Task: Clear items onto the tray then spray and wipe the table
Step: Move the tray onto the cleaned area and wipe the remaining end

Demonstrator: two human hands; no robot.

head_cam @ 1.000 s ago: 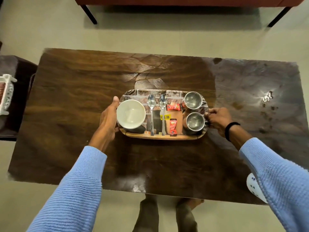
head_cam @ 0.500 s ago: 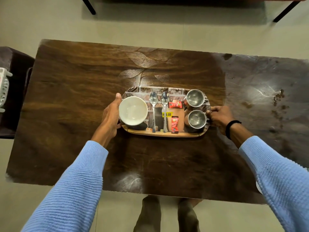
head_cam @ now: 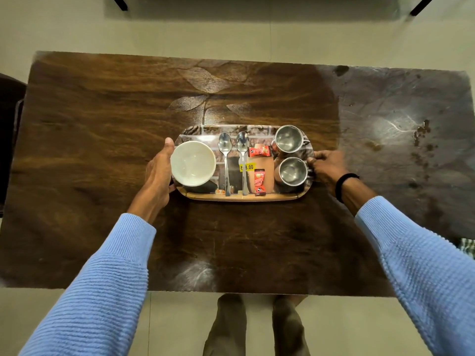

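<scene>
An oval printed tray (head_cam: 241, 198) sits mid-table on the dark wooden table (head_cam: 102, 140). It carries a white bowl (head_cam: 193, 163) at its left, two steel spoons (head_cam: 226, 163) side by side, two red sachets (head_cam: 259, 185) and two steel cups (head_cam: 291, 171) at its right. My left hand (head_cam: 158, 173) grips the tray's left end, thumb along the rim beside the bowl. My right hand (head_cam: 327, 169) grips the tray's right end next to the nearer cup.
Dark stains and smears (head_cam: 421, 134) mark the table's right part. A dark seat (head_cam: 7, 140) stands off the left edge. Two dark furniture legs (head_cam: 119, 2) show on the floor beyond the table. My feet (head_cam: 257, 327) are below the near edge.
The view has shifted so table and tray sit lower and more central. Both hands keep their hold on the tray's ends; the items on it have not shifted.
</scene>
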